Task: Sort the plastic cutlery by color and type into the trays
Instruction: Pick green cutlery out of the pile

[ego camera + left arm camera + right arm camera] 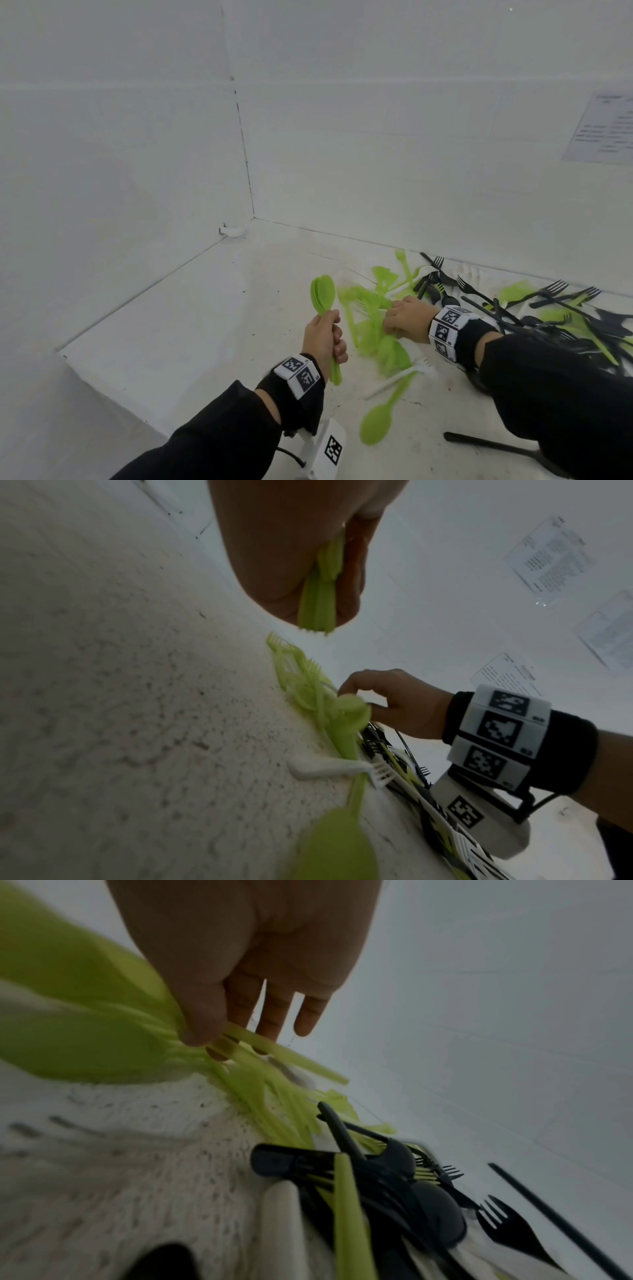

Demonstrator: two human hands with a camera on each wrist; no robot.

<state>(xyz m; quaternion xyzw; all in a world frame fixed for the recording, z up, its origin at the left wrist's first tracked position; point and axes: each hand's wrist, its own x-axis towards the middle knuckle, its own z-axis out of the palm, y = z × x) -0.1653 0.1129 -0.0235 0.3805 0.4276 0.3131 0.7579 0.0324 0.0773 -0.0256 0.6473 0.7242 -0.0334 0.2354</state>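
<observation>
While left hand (323, 337) is gripping bunch of green spoons (323, 294), fingers curled round handles, we are pinching green fork (287, 1053) from pile (513, 315) with right hand (406, 320). Mixed cutlery mostly unsorted on table (191, 329); no trays showing.

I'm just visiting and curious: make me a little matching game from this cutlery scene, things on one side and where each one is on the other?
Things:
1. stack of green plastic spoons
2. bunch of green plastic forks
3. single green plastic spoon
4. white plastic fork

Places:
A. lying alone on the white table, nearest the person
B. gripped upright in the left hand
C. flat on the table, its handle under the single green spoon's handle
D. under the fingers of the right hand

Pairs: 1-B, 2-D, 3-A, 4-C
</observation>
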